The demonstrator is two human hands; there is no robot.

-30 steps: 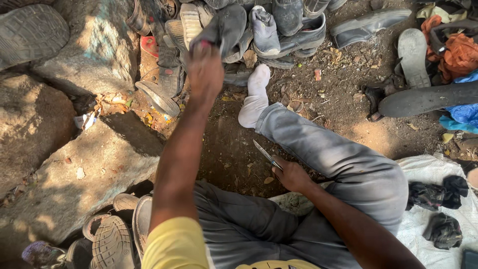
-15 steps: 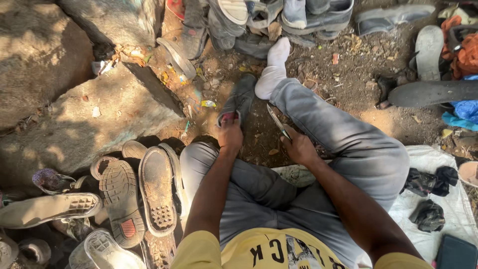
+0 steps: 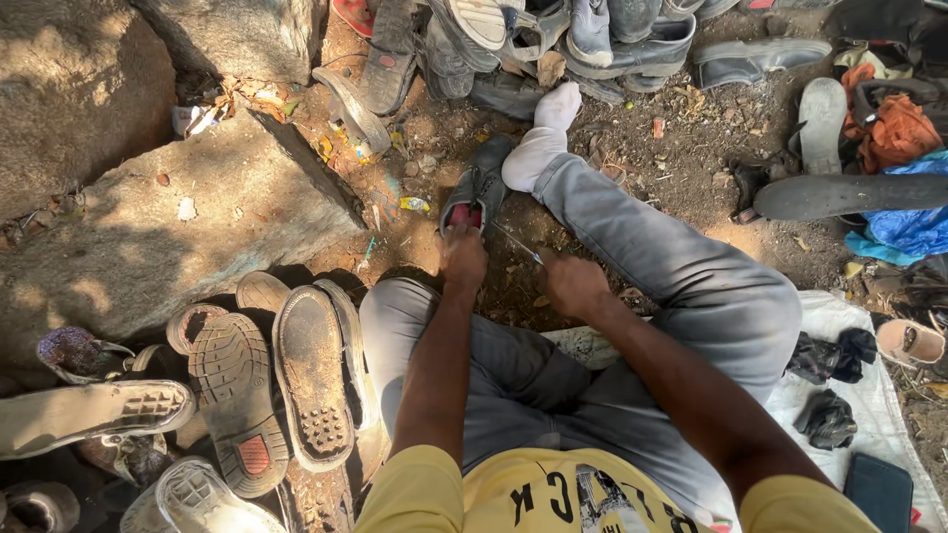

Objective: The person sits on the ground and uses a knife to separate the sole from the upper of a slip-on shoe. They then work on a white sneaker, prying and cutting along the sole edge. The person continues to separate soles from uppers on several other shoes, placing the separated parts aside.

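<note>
Centre frame: left hand [image 3: 462, 259] clamped on heel of dark shoe [image 3: 478, 190] lying on dirt; right hand [image 3: 573, 284] closed around thin blade [image 3: 517, 244]. Possible slip toward gripping fingers.

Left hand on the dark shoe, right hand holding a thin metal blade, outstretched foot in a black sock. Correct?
Not quite: the head view shows a white sock, not black. The left hand does grip the dark shoe, and the right hand holds the thin metal blade.

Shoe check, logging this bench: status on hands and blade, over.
Left hand grips dark shoe by its heel. Right hand holds thin blade, tip toward shoe. White-socked foot lies beside shoe.
</note>
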